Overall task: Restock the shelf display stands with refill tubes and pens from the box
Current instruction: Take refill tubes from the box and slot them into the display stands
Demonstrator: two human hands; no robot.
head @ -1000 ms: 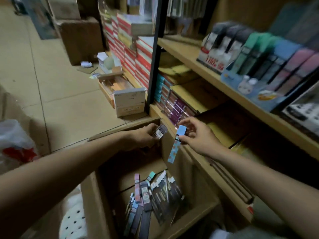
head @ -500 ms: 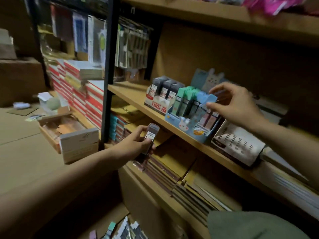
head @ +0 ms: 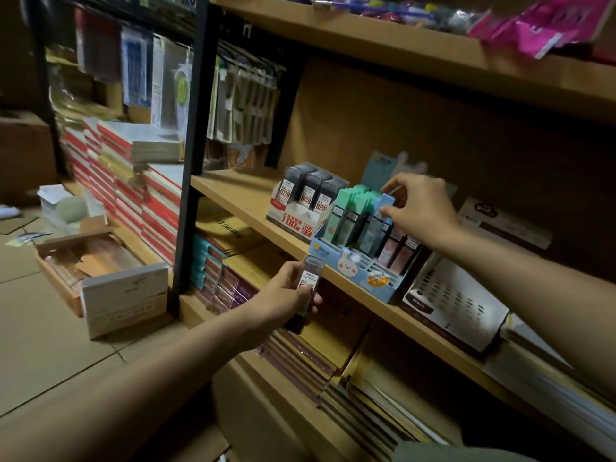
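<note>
Two hands: right hand half-hides blue tube.

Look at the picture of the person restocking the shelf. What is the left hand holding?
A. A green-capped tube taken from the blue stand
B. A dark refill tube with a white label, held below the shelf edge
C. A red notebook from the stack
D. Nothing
B: the left hand grips a dark refill tube with a white label, below the shelf edge, while the right hand is at the blue display stand.

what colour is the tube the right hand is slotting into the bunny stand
Light blue tube, pinched by the right hand; the head view shows it.
</note>
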